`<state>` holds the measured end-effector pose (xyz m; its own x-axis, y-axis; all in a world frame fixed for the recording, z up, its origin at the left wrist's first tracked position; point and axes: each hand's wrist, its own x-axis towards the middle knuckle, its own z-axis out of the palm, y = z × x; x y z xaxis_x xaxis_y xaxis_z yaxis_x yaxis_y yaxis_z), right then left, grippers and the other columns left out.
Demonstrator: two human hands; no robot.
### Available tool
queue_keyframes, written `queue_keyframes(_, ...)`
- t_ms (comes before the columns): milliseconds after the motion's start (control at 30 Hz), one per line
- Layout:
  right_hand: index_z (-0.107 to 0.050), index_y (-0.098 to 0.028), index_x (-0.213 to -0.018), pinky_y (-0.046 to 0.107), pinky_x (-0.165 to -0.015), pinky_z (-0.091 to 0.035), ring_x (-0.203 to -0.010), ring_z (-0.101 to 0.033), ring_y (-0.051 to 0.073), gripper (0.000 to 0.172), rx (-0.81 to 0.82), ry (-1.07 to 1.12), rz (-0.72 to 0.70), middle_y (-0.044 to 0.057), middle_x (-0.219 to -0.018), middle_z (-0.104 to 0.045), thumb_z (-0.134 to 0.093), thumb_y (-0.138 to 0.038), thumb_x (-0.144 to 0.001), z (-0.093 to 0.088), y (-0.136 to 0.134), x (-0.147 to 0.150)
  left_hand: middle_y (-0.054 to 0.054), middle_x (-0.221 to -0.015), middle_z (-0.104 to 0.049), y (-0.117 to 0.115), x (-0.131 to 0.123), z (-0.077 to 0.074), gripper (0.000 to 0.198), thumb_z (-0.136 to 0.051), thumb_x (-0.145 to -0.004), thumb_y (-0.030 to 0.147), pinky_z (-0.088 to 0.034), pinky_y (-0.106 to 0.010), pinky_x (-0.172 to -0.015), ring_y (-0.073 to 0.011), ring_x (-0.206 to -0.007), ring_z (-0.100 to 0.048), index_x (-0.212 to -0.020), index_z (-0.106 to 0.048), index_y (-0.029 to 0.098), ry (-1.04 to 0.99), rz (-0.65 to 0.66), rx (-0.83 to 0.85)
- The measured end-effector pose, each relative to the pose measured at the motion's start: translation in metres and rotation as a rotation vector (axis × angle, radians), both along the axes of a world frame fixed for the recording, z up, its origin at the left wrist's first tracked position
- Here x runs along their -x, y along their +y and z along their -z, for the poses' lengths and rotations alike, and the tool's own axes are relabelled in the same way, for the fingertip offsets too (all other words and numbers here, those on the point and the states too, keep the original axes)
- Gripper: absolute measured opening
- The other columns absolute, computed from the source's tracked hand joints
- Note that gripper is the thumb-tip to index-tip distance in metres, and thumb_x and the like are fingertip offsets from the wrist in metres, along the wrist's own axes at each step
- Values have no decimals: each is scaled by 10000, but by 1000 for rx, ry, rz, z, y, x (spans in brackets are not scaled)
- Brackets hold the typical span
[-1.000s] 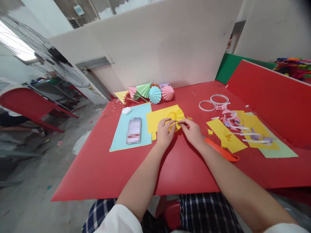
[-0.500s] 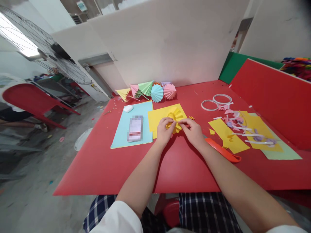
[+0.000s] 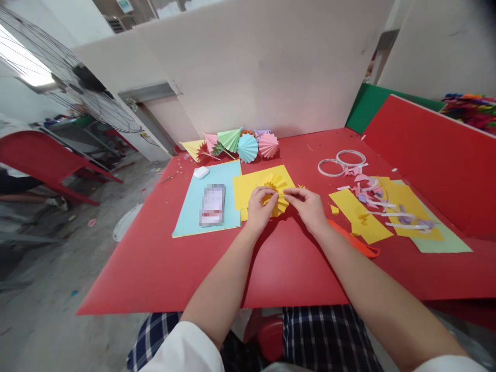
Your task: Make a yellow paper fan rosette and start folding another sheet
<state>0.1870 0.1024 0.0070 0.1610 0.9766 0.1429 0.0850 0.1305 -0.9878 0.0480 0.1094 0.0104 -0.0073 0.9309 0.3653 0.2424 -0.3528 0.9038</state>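
Between my two hands is a yellow pleated paper rosette (image 3: 280, 207), fanned out in a near circle above the red table. My left hand (image 3: 259, 209) is closed, its thumb and fingers pinching the rosette at its left side and middle. From the other side, my right hand (image 3: 309, 207) pinches the rosette's right part between thumb and fingertips. A yellow paper sheet (image 3: 248, 187) lies flat just behind and under it. The exact grip at the centre is partly hidden by my fingers.
Left on the red table (image 3: 186, 274) are a light blue sheet (image 3: 188, 217), a phone (image 3: 213, 204) and a white case (image 3: 201, 172). Paper umbrellas (image 3: 248, 148) stand behind. To the right are tape rolls (image 3: 351, 157), an orange-red cutter (image 3: 366, 248), yellow strips (image 3: 358, 212) and scraps.
My fingertips, close together at the rosette's middle before, are now slightly further apart. The rosette's pleats look more evenly spread. The whole view has shifted a little.
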Motion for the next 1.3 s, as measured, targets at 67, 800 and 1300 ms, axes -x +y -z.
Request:
queue_keyframes(67, -692, -226, -841, 372, -821, -478, -842, -623, 198, 206, -2, -20, 8, 33, -866, -694, -642, -332, -671, 0, 0, 0, -39, -910, -562, 0, 0, 0, 68, -597, -749, 279, -375, -312, -872, -185, -942, -519, -732, -625, 220, 3, 11, 2)
queue_keyframes(800, -698, -277, -884, 315, -679, -476, -733, -573, 166, 180, -296, -382, 69, 28, -803, -611, -551, -328, -794, 7, -1, 0, -33, -875, -584, 2, 0, 4, 72, -569, -774, 266, -384, -303, -854, -173, -917, -529, -755, -616, 215, 79, -9, -1)
queue_keyframes(1300, -669, -217, -791, 285, -648, -480, -725, -567, 148, 107, -354, -434, 116, 24, -778, -581, -566, -247, -790, 9, 1, 0, -16, -880, -655, 0, 0, 2, 113, -566, -787, 272, -450, -275, -814, -139, -876, -583, -842, -647, 214, 243, -21, -16)
